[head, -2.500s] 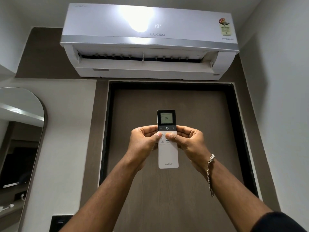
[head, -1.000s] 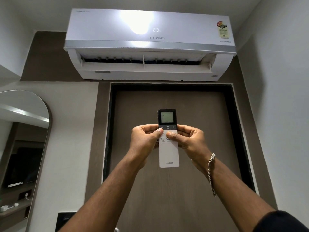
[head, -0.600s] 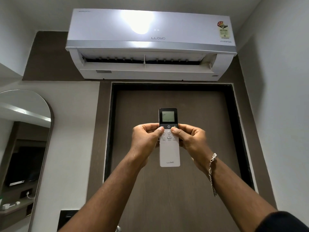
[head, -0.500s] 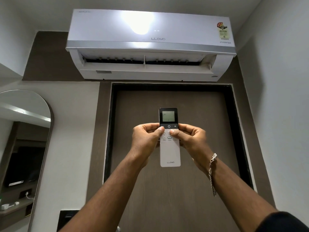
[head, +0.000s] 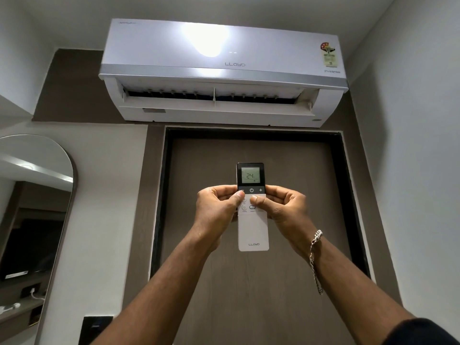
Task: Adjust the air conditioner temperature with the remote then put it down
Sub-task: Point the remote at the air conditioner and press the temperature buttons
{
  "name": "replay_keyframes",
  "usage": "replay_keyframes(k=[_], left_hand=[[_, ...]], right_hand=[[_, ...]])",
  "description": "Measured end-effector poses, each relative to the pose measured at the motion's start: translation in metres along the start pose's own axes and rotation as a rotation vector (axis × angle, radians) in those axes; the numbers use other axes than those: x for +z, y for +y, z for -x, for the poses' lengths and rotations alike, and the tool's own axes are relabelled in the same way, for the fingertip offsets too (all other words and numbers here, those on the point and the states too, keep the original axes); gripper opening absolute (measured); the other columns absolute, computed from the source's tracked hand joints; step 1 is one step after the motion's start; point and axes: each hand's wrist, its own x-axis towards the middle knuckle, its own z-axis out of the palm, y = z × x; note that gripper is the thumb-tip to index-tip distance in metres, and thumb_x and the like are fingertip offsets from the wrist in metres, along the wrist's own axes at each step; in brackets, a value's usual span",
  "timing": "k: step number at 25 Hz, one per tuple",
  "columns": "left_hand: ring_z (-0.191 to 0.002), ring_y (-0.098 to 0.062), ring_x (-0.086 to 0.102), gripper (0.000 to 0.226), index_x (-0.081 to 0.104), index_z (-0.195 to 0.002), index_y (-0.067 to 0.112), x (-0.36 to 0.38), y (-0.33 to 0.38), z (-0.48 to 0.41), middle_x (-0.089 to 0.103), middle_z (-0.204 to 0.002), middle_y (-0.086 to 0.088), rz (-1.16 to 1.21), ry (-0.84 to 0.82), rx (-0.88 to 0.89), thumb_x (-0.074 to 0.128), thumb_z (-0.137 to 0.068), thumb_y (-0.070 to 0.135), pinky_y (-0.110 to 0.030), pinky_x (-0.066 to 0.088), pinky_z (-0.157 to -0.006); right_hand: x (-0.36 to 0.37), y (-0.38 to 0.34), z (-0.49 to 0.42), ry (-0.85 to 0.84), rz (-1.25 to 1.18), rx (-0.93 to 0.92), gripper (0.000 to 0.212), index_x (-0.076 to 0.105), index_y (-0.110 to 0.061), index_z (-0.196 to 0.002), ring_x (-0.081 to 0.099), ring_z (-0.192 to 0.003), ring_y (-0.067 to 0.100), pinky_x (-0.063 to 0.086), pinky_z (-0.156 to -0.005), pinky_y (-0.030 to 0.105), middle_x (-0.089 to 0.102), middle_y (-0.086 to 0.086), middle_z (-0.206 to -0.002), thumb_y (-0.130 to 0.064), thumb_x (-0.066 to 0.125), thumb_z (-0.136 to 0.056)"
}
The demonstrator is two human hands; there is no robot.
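- The remote (head: 252, 220) was held up in front of the brown door (head: 251, 295), below the air conditioner (head: 221, 70) on the wall.
- The left hand (head: 219, 207) was curled around the remote's left side, with its thumb on the buttons near the minus sign.
- The right hand (head: 286, 207) was curled around the right side, with its thumb on the buttons in the middle.
- The little screen on the remote showed 24.
- A silver bracelet (head: 315, 260) hung on the right wrist.
- A tall mirror (head: 34, 207) stood on the left wall.
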Motion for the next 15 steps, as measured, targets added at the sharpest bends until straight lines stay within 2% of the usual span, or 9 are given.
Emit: replay_keyframes(k=[3, 6, 13, 15], left_hand=[[-0.078, -0.018, 0.074, 0.015, 0.065, -0.095, 0.012, 0.002, 0.000, 0.000, 0.074, -0.090, -0.010, 0.001, 0.000, -0.005, 0.068, -0.082, 0.017, -0.032, 0.061, -0.065], [-0.080, -0.020, 0.074, 0.016, 0.065, -0.096, 0.012, 0.005, -0.005, 0.000, 0.074, -0.091, -0.012, 0.003, -0.008, -0.021, 0.069, -0.082, 0.017, -0.034, 0.061, -0.066], [-0.083, -0.021, 0.074, 0.023, 0.065, -0.103, 0.008, 0.015, -0.035, 0.010, 0.074, -0.095, -0.012, 0.026, -0.040, -0.092, 0.068, -0.082, 0.017, -0.037, 0.061, -0.069], [-0.082, -0.022, 0.074, 0.019, 0.065, -0.100, 0.009, 0.024, -0.057, 0.021, 0.075, -0.093, -0.011, 0.044, -0.047, -0.145, 0.069, -0.082, 0.015, -0.037, 0.061, -0.068]], right_hand=[[-0.002, 0.000, 0.000, 0.011, 0.011, 0.019, 0.043, 0.066, -0.001, -0.116, 0.075, -0.096, 0.025, 0.061, -0.078, 0.030, 0.076, 0.014, -0.107, -0.006, 0.077, -0.076], [-0.005, 0.002, 0.002, 0.018, 0.022, 0.035, 0.043, 0.065, 0.000, -0.118, 0.074, -0.098, 0.026, 0.061, -0.080, 0.032, 0.075, 0.015, -0.109, -0.006, 0.076, -0.077], [-0.018, 0.023, 0.019, 0.047, 0.046, 0.103, 0.033, 0.069, -0.008, -0.110, 0.075, -0.096, 0.024, 0.061, -0.081, 0.033, 0.076, 0.011, -0.106, -0.007, 0.076, -0.077], [-0.029, 0.041, 0.035, 0.085, 0.054, 0.148, 0.031, 0.070, -0.009, -0.107, 0.076, -0.094, 0.024, 0.061, -0.081, 0.033, 0.077, 0.010, -0.103, -0.007, 0.077, -0.077]])
